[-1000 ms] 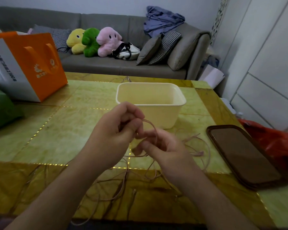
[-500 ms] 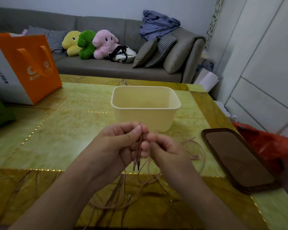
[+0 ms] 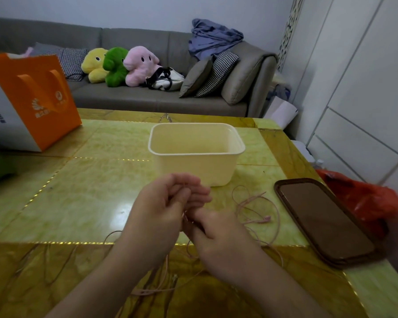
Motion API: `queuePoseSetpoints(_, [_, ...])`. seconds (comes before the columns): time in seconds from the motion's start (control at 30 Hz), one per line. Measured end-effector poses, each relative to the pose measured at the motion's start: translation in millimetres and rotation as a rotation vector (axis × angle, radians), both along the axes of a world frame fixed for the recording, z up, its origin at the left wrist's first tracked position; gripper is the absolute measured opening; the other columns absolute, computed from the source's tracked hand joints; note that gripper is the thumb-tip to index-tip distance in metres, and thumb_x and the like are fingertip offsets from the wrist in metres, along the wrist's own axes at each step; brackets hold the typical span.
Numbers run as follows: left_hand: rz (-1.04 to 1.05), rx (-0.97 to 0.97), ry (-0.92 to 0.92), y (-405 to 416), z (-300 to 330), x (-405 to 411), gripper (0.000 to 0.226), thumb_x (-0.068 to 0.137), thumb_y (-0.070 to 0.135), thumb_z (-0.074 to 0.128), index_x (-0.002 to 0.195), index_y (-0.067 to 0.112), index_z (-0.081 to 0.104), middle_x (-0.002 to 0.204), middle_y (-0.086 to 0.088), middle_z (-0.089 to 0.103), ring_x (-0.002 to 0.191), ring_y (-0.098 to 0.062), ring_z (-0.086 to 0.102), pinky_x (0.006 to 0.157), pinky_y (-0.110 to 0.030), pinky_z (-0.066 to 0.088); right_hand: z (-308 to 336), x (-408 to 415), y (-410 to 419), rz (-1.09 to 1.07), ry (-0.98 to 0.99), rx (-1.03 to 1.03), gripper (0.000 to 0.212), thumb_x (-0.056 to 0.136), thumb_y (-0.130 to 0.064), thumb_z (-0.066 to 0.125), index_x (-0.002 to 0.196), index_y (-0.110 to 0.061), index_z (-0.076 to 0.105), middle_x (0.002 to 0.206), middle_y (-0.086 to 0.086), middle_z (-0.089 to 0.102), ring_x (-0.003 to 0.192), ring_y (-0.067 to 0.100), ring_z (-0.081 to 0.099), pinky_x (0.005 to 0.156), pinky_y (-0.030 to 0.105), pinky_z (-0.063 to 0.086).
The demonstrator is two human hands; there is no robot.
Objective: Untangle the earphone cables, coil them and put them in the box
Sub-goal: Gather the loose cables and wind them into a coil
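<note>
A thin pink earphone cable (image 3: 253,204) lies in loose loops on the yellow-green table (image 3: 78,198), right of my hands, with more strands trailing toward the near edge. My left hand (image 3: 163,207) is raised in front of the cream box (image 3: 197,154), fingers partly curled with the cable running across them. My right hand (image 3: 214,235) sits just below and right of it, pinching the same cable close to the left palm. The box stands upright behind my hands, and nothing shows inside it.
A dark phone (image 3: 324,221) lies face up at the right. An orange paper bag (image 3: 32,99) stands at the far left, and a red plastic bag (image 3: 363,203) hangs off the table's right edge. Behind the table is a grey sofa (image 3: 129,97) with plush toys.
My left hand has lifted and opened its fingers somewhat. My right hand has dropped lower, drawing the cable down. The two hanging plug ends seen half a second ago are hidden now.
</note>
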State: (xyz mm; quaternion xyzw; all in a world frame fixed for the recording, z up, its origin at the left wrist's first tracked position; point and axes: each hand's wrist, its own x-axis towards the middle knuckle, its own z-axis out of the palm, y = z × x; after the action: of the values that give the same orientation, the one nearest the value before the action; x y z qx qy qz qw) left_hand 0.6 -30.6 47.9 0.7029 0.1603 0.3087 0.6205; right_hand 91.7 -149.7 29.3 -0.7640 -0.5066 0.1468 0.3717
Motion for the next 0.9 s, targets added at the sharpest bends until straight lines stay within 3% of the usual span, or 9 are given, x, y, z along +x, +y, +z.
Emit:
queuePoseSetpoints(0.1, [0.015,0.455,0.319,2.4,-10.5,-1.8,0.029,0.101,0.005,0.052,0.099,0.027,0.071,0.081,0.008,0.075,0.078,-0.007,0.071,0.07,-0.03,0.058,2.2,3.6,-4.3,-0.02,-0.075,0.001,0.015,0.097,-0.032,0.051,0.087,-0.029,0.061,0.068,-0.015,0.055,0.066,0.009,0.05,0.062,0.036,0.039])
queuePoseSetpoints(0.13, [-0.016,0.485,0.386,3.3,-10.5,-2.4,0.028,0.097,0.007,0.053,0.093,0.028,0.072,0.075,0.008,0.072,0.071,-0.006,0.067,0.065,-0.03,0.055,3.2,6.1,-6.2,-0.042,-0.069,0.036,0.015,0.097,-0.032,0.053,0.083,-0.03,0.059,0.067,-0.015,0.057,0.066,0.009,0.052,0.063,0.035,0.041])
queuePoseSetpoints(0.27, [-0.209,0.066,0.329,6.7,4.0,-3.4,0.021,0.096,-0.002,0.054,0.086,0.002,0.072,0.065,-0.014,0.061,0.059,-0.017,0.051,0.056,-0.033,0.041,11.6,13.7,-15.1,-0.109,-0.047,0.181,0.025,0.1,-0.027,0.069,0.077,-0.022,0.062,0.059,-0.015,0.06,0.055,0.009,0.053,0.054,0.019,0.033])
queuePoseSetpoints(0.37, [-0.33,-0.127,0.339,10.7,9.2,-5.1,0.019,0.097,0.003,0.056,0.088,-0.004,0.071,0.065,-0.011,0.054,0.057,-0.019,0.041,0.051,-0.026,0.033,18.8,17.0,-18.8,-0.178,0.058,0.287,0.027,0.096,-0.028,0.078,0.077,-0.019,0.061,0.055,-0.01,0.06,0.049,0.007,0.048,0.05,0.019,0.035])
queuePoseSetpoints(0.47, [-0.455,-0.391,0.257,5.6,14.2,-6.5,0.023,0.094,0.013,0.055,0.089,-0.003,0.07,0.063,-0.008,0.04,0.053,-0.017,0.029,0.048,-0.026,0.028,21.4,18.1,-17.3,-0.185,0.205,0.385,0.025,0.097,-0.026,0.076,0.079,-0.019,0.061,0.063,0.003,0.066,0.053,0.014,0.054,0.05,0.035,0.042])
queuePoseSetpoints(0.57, [-0.477,-0.604,0.105,-0.3,19.0,-5.3,0.029,0.1,0.016,0.047,0.086,0.001,0.067,0.063,-0.003,0.035,0.05,-0.013,0.027,0.046,-0.023,0.03,13.9,19.2,-11.0,-0.203,0.228,0.411,0.026,0.105,-0.029,0.066,0.081,-0.018,0.064,0.072,0.009,0.062,0.064,0.017,0.052,0.062,0.042,0.047])
queuePoseSetpoints(0.7, [-0.418,-0.712,-0.099,-4.7,22.8,-4.1,0.032,0.101,0.009,0.045,0.092,-0.002,0.074,0.066,-0.005,0.048,0.052,-0.015,0.041,0.05,-0.025,0.041,-1.7,10.7,-0.8,-0.119,0.285,0.352,0.023,0.109,-0.027,0.052,0.101,-0.016,0.07,0.089,0.005,0.071,0.09,0.031,0.067,0.081,0.059,0.054])
queuePoseSetpoints(0.9, [-0.333,-0.676,-0.111,-2.4,16.1,-3.5,0.038,0.101,0.005,0.043,0.115,-0.005,0.076,0.082,-0.01,0.062,0.063,-0.017,0.054,0.06,-0.026,0.051,-8.4,9.1,2.3,-0.123,0.317,0.311,0.023,0.108,-0.022,0.052,0.094,-0.026,0.07,0.081,-0.014,0.067,0.082,0.014,0.065,0.081,0.055,0.055])
